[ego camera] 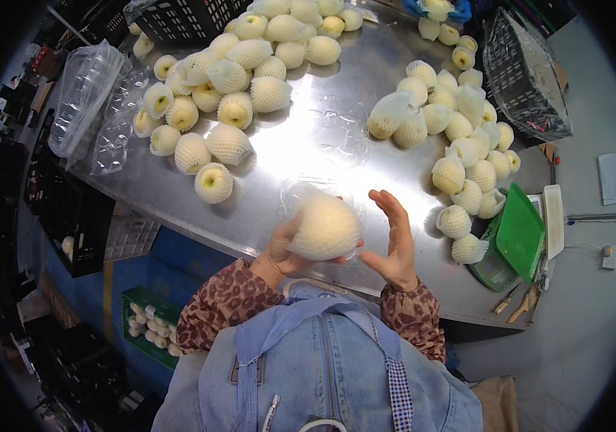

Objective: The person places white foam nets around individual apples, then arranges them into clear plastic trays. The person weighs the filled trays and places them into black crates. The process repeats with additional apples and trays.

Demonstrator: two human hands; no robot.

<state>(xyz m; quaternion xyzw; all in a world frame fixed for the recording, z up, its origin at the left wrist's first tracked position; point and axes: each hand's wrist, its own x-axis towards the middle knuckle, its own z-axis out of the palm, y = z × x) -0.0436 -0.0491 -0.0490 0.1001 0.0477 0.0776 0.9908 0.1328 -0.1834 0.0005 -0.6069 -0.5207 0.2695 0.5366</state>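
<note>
A pale yellow round fruit in a white foam net (327,227) rests in my left hand (286,245), whose fingers wrap its side and underside. My right hand (396,240) is raised just to the right of the fruit, fingers apart and holding nothing. Behind the held fruit, a clear plastic clamshell tray (292,190) lies on the steel table (275,156), partly hidden by the fruit and my left hand. Many netted fruits (214,182) are heaped at the upper left of the table, and another group (448,174) stands along the right.
Stacked clear plastic trays (83,100) lie at the left edge. A green container (518,232) and wooden-handled tools (524,304) stand at the right. Black crates (183,21) border the table. At the top right, a person's blue-gloved hands (460,11) hold fruit. A green crate (148,345) stands below left.
</note>
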